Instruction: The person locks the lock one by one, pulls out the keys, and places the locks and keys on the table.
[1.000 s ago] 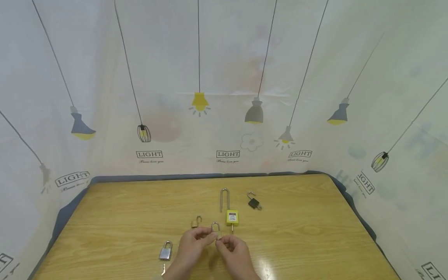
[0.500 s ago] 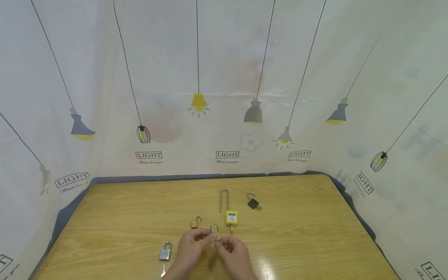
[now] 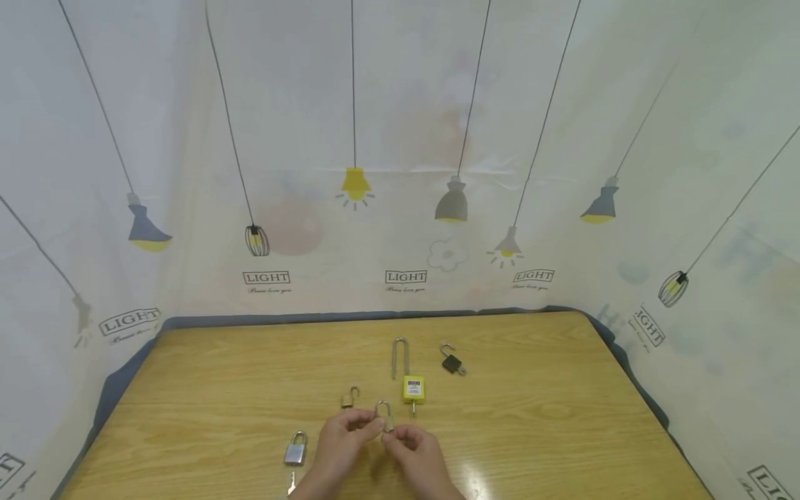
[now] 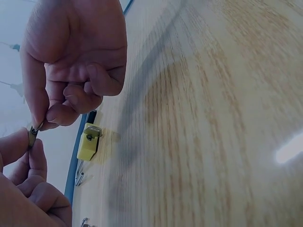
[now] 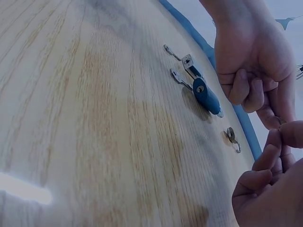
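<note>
My left hand (image 3: 340, 441) pinches a small brass padlock (image 3: 390, 421) by its body, between thumb and fingers, above the table. Its silver shackle points up and away. My right hand (image 3: 417, 455) meets it at the lower end, with thumb and forefinger pinching a small shiny metal piece (image 4: 40, 126), like a key, mostly hidden by the fingertips. In the left wrist view the padlock body (image 4: 32, 137) sits between both sets of fingertips. Beyond the hands lies a yellow padlock (image 3: 414, 389) with a key in it and a long shackle.
On the wooden table (image 3: 562, 417) lie a small brass padlock (image 3: 347, 401), a black padlock (image 3: 453, 363), a silver padlock (image 3: 295, 453) and a loose key (image 3: 292, 481). The right wrist view also shows a blue padlock (image 5: 207, 98). Printed cloth surrounds the table.
The hands and the padlock they hold have dipped very slightly toward the person. Both grips look the same, and the other locks lie where they were.
</note>
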